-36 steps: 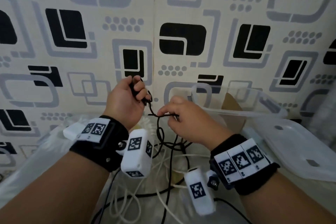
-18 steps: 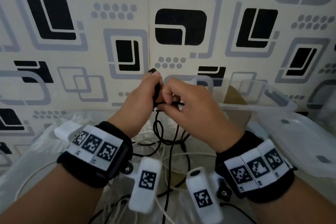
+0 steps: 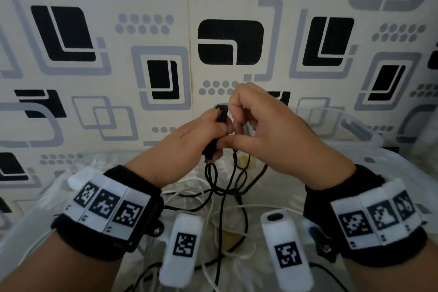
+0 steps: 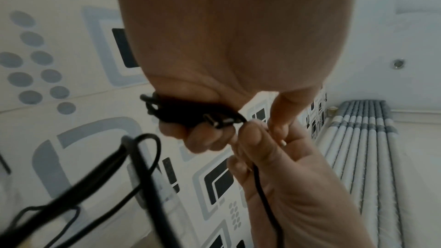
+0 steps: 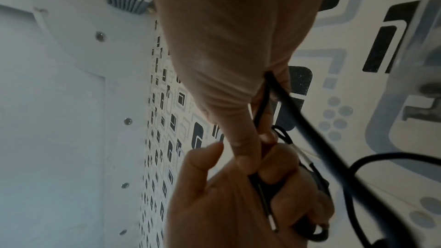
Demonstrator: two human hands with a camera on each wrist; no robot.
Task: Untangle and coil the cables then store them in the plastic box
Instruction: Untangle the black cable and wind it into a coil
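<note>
My left hand [image 3: 208, 135] grips a small bundle of coiled black cable [image 3: 221, 112] raised in front of the wall; its metal plug [image 4: 220, 121] sticks out of the fist in the left wrist view. My right hand [image 3: 246, 123] pinches the same black cable [image 5: 261, 108] right beside the left fist, fingers curled round the strand. More black cable [image 3: 222, 197] hangs down from both hands into a tangle with white cables [image 3: 203, 211] on the surface below. The clear plastic box [image 3: 350, 125] stands open behind my right hand.
The box's clear lid [image 3: 407, 187] lies flat to the right of the tangle. A patterned wall [image 3: 118, 54] stands close behind the hands. A crinkled plastic sheet [image 3: 35, 216] covers the surface on the left.
Both hands came together and rose. The right hand moved left from a stretched strand to the left fist and now pinches the cable there.
</note>
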